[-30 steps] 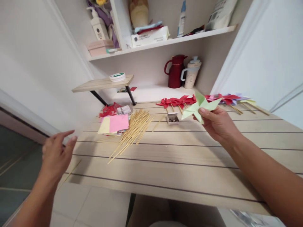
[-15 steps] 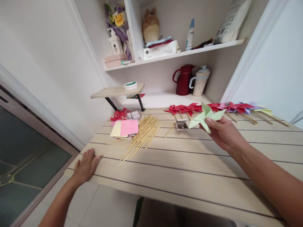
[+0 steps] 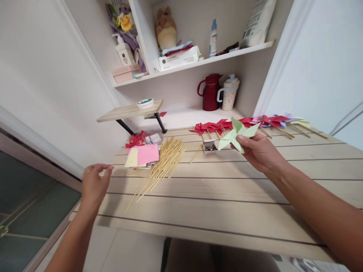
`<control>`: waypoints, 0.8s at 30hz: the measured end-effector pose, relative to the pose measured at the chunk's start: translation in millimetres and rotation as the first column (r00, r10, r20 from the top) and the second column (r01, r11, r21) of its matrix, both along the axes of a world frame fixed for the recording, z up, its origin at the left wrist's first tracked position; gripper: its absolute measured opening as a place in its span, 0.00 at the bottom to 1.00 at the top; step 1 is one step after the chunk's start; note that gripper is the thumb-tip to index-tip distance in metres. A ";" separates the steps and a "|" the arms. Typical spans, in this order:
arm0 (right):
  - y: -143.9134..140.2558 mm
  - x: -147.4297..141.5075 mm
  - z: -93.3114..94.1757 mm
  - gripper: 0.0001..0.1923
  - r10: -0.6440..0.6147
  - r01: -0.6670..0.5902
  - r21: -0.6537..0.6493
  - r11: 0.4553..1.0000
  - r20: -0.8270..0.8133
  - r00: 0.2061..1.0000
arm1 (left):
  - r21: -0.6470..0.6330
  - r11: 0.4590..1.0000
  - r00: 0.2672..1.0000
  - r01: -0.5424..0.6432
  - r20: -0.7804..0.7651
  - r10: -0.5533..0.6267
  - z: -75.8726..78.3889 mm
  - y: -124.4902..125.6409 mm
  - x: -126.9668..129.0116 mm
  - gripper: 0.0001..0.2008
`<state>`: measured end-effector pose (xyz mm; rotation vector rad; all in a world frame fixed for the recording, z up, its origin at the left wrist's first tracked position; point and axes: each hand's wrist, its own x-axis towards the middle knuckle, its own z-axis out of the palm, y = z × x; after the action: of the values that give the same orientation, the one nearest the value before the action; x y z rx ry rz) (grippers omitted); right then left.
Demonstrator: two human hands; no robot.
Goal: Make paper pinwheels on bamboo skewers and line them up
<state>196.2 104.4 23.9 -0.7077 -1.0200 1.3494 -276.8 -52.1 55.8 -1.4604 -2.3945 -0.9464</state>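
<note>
My right hand [image 3: 259, 152] pinches a light green folded paper pinwheel [image 3: 236, 133] above the wooden table [image 3: 215, 204]. Just left of it sits a small open box of pins [image 3: 209, 146]. My left hand [image 3: 93, 184] hovers over the table's near left corner, fingers apart and holding nothing. A loose pile of thin wooden sticks [image 3: 164, 158] lies to its right, with a few strays reaching toward it. Pink and yellow paper squares [image 3: 142, 155] lie beside the sticks.
Finished red, purple and yellow pinwheels on sticks [image 3: 255, 122] line the table's far edge. Red paper scraps [image 3: 135, 139] lie under a small raised shelf [image 3: 129, 111]. A dark red jug [image 3: 210, 91] and a cream jug [image 3: 229, 92] stand at the back; a glass door is at left.
My left hand has lifted off the table's near left corner and now hovers slightly higher with fingers spread. The right hand still holds the green pinwheel in about the same place.
</note>
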 end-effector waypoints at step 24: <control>-2.6 -4.8 -4.9 0.13 0.036 -0.036 -0.005 0.999 0.049 0.998 | -0.554 0.820 0.973 0.147 -0.069 -0.221 -34.7 -27.6 30.4 0.11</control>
<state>191.4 101.9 19.0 -0.7320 -1.0741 1.3710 -246.4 -79.7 21.1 -1.8982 -2.5771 -0.1628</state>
